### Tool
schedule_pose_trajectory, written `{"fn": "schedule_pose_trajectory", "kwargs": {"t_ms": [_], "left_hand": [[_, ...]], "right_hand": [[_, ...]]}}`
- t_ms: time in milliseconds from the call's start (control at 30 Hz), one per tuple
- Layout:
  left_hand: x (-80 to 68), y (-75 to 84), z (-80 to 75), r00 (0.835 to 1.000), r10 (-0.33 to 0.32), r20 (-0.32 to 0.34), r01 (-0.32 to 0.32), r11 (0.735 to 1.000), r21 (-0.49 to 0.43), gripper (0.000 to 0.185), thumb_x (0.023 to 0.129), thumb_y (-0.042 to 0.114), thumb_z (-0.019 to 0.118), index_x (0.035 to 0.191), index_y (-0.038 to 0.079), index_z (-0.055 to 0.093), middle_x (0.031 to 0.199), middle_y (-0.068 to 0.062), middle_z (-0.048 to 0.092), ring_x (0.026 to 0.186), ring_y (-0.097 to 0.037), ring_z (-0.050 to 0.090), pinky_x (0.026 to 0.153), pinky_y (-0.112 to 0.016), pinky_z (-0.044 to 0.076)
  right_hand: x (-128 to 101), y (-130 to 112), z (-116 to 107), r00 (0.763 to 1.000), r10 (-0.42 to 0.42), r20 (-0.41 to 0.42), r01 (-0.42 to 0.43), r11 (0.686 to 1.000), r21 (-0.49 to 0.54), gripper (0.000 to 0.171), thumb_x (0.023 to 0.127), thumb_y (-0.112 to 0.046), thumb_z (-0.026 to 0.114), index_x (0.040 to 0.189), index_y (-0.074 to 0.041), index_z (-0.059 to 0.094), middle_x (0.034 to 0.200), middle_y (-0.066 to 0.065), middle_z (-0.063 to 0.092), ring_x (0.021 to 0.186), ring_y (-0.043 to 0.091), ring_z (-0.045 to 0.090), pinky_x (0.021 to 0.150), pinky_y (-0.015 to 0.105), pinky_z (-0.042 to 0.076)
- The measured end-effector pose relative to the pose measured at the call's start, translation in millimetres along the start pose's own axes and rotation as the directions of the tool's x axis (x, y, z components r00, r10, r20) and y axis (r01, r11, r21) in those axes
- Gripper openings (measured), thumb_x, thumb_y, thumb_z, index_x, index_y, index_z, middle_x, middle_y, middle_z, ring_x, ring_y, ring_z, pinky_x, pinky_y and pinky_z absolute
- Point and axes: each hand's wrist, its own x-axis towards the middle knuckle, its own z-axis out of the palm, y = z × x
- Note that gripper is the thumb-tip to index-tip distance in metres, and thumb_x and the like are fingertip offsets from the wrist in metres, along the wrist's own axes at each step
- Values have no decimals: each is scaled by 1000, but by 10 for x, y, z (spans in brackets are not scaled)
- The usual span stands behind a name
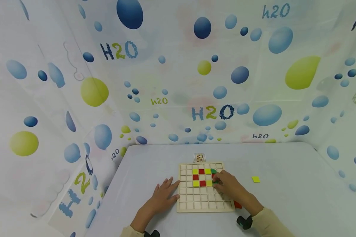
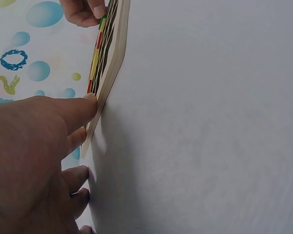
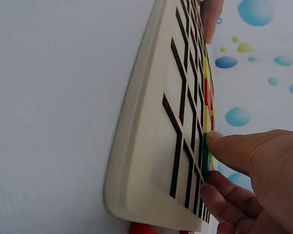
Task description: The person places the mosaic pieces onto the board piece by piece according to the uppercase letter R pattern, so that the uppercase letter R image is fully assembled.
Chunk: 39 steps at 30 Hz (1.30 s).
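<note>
A wooden grid board [image 1: 195, 200] lies on the pale table, with yellow, red and green tiles in a ring in its upper rows. My right hand [image 1: 223, 184] rests over the board's right side and pinches a green tile [image 1: 215, 181] between thumb and fingers at a cell; the right wrist view shows that green tile [image 3: 205, 158] edge-on against the board [image 3: 156, 146]. A second green tile [image 1: 214, 171] sits just above it. My left hand [image 1: 164, 194] lies flat on the table, straight fingertips touching the board's left edge [image 2: 112, 53].
A loose yellow tile [image 1: 256, 179] lies on the table right of the board. A red tile [image 1: 238, 204] peeks out beside my right wrist. A small patterned card [image 1: 199, 157] sits behind the board. Bubble-print curtains enclose the table.
</note>
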Motion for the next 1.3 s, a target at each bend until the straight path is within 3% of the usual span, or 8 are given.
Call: {"fn": "schedule_pose_trajectory", "kwargs": {"t_ms": [200, 467, 700, 1033, 1167, 1300], "left_hand": [[19, -24, 15, 1000, -1, -9, 1, 1000, 11, 63, 106, 40, 63, 161, 16, 45, 171, -21, 31, 159, -47, 24, 122, -76, 13], [32, -49, 29, 1000, 5, -7, -5, 1000, 17, 64, 106, 40, 63, 161, 16, 45, 171, -22, 31, 159, -47, 23, 122, -77, 13], [25, -30, 7, 1000, 8, -7, -8, 1000, 12, 63, 106, 40, 63, 161, 15, 45, 170, -23, 31, 158, -48, 24, 121, -78, 13], [0, -10, -11, 1000, 11, -8, -11, 1000, 1, 63, 106, 38, 63, 161, 13, 45, 170, -24, 31, 158, -49, 23, 121, -78, 12], [2, -18, -4, 1000, 16, -8, -16, 1000, -7, 62, 106, 37, 62, 161, 13, 45, 170, -25, 31, 158, -51, 23, 120, -79, 12], [-1, -15, -4, 1000, 15, 3, -15, 1000, -9, 63, 106, 39, 62, 161, 12, 45, 170, -25, 30, 158, -50, 23, 120, -79, 12]], "right_hand": [[-22, -27, -15, 999, -8, -41, 5, 998, -69, 14, 94, -18, 82, 103, -19, 72, 100, -3, 60, 86, 13, 53, 79, 34, 53], [-31, -12, -15, 999, 30, -13, -30, 999, 12, 14, 96, -13, 79, 107, -16, 72, 105, -3, 60, 91, 14, 55, 86, 36, 57], [-67, 29, -91, 997, 72, -17, -72, 997, 9, 23, 95, -16, 79, 116, -17, 71, 113, 1, 62, 96, 16, 59, 92, 41, 60], [-309, 455, -486, 971, 235, 54, -234, 972, -8, 40, 89, -28, 87, 118, -11, 65, 109, 7, 62, 97, 21, 58, 85, 40, 61], [-428, 564, -611, 963, 247, 104, -245, 969, -40, 49, 82, -33, 92, 114, -8, 65, 104, 6, 62, 96, 21, 58, 87, 44, 61], [-502, 628, -618, 959, 253, 128, -252, 967, -30, 47, 80, -32, 93, 109, -8, 65, 102, 4, 63, 98, 20, 57, 91, 45, 60]]}}
